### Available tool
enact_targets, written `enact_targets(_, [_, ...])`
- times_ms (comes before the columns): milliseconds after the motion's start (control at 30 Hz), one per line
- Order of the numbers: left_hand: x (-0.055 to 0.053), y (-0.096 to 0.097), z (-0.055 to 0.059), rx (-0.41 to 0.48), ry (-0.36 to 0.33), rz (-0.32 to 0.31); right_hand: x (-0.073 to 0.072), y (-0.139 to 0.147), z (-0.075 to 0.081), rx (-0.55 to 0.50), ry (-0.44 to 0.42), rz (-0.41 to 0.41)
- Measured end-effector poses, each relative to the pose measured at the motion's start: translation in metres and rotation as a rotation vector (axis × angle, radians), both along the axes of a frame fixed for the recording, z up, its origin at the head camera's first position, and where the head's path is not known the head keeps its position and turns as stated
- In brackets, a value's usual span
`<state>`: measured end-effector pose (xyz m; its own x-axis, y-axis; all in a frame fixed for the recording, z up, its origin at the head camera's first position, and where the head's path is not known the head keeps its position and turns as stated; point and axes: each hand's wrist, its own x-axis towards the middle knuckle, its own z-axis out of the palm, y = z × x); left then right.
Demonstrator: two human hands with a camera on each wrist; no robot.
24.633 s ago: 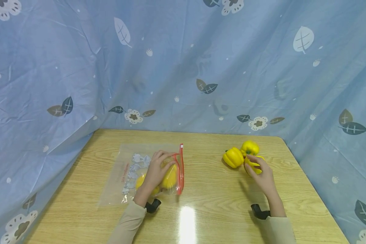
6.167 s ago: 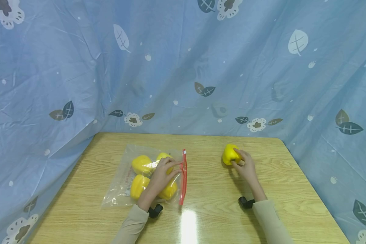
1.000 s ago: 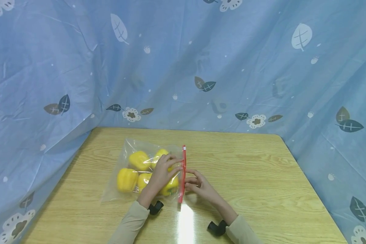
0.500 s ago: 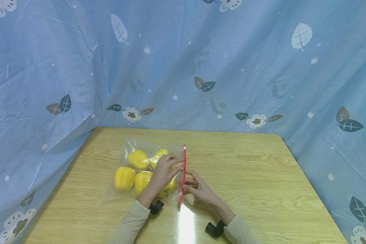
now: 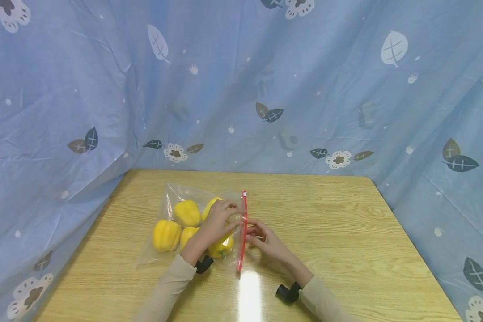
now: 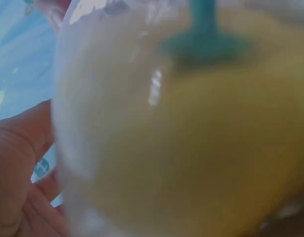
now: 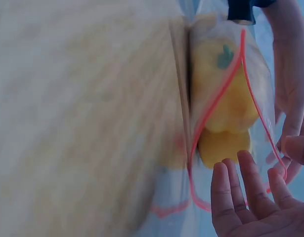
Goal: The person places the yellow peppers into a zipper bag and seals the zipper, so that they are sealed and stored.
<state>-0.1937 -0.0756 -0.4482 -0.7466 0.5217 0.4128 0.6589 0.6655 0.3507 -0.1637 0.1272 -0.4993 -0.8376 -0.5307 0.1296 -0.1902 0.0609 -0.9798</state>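
A clear zip bag (image 5: 173, 195) with a red-edged mouth (image 5: 243, 241) lies on the table, its mouth toward the right. Several yellow bell peppers (image 5: 166, 235) are inside it. My left hand (image 5: 217, 222) reaches over the bag and pinches the upper side of the mouth. Close to the left wrist camera, a pepper with a green stem (image 6: 206, 123) shows through the plastic, blurred. My right hand (image 5: 267, 240) is at the mouth, fingers toward the red edge. In the right wrist view the mouth gapes, and the right fingers (image 7: 250, 185) are spread, gripping nothing visible.
The wooden table (image 5: 326, 223) reaches a blue patterned curtain (image 5: 225, 89) at the back and sides. A black wrist mount (image 5: 288, 293) sits below the right hand, another (image 5: 203, 264) below the left. A light reflection shines near the front.
The peppers once at the table's right are now in the bag. My right hand has come from there to the mouth. Over the last second, both hands have hardly moved.
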Motion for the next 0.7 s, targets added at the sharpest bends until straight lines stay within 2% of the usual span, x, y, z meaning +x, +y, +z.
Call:
enact_targets(233, [-0.015, -0.004, 0.017, -0.096, -0.078, -0.033, -0.014, 0.007, 0.009, 0.049, 0.056, -0.028])
enact_targets(367, [-0.026, -0.006, 0.024, -0.14, -0.122, -0.053, -0.018, 0.009, 0.028, 0.085, 0.059, -0.056])
enact_targets(533, [-0.04, -0.008, 0.032, -0.157, -0.159, -0.071, -0.026, 0.008, 0.049, 0.152, 0.085, -0.158])
enact_targets(567, [-0.043, -0.009, 0.033, -0.156, -0.173, -0.077, -0.029, 0.007, 0.05, 0.175, 0.097, -0.179])
enact_targets(700, [-0.056, -0.009, 0.034, -0.147, -0.25, -0.11, -0.051, 0.006, 0.039, 0.268, 0.194, -0.237])
